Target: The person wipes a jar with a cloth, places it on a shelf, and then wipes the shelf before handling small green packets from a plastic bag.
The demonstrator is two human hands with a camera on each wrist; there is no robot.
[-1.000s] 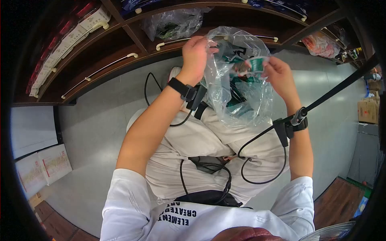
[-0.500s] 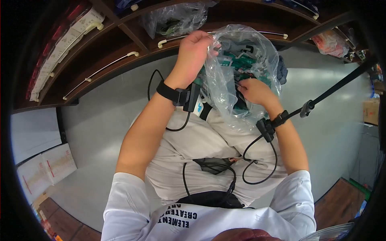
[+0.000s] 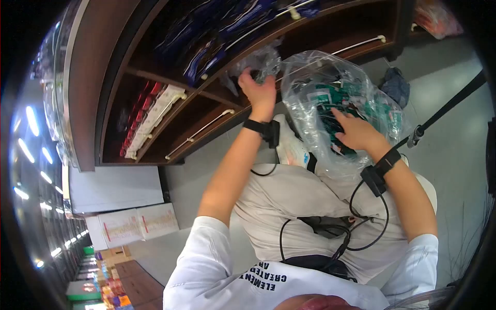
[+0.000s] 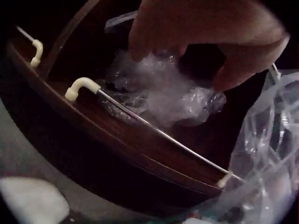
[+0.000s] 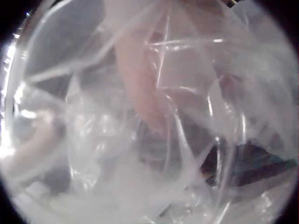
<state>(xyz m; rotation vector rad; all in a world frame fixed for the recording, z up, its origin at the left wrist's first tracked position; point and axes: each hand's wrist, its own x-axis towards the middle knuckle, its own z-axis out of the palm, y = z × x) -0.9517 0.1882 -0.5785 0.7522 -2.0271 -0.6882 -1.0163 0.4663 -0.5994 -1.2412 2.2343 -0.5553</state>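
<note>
My left hand [image 3: 258, 95] has left the big bag's rim and reaches into a shelf compartment, over a crumpled clear bag [image 4: 173, 100]. In the left wrist view its fingers and thumb are spread and bent above that plastic; contact is unclear. A large clear plastic bag [image 3: 305, 116] holding several green packets [image 3: 382, 106] stands open in front of my legs. My right hand [image 3: 356, 132] is at this bag's mouth, fingers extended over the packets. The right wrist view shows fingers [image 5: 140, 88] blurred through clear film; no grip shows.
Dark wooden shelves [image 3: 206, 95] with metal rails [image 4: 159, 130] run along the front, holding blue packages [image 3: 201, 41] and red-and-white ones [image 3: 155, 116]. White cartons [image 3: 139, 225] stand at the left. A dark grey cloth-like bundle [image 3: 395, 88] lies on the floor beyond the bag.
The right hand lowered a green packet into the bag and now shows none held. My left hand let go of the bag's rim and moved to the shelf. The head view turned left.
</note>
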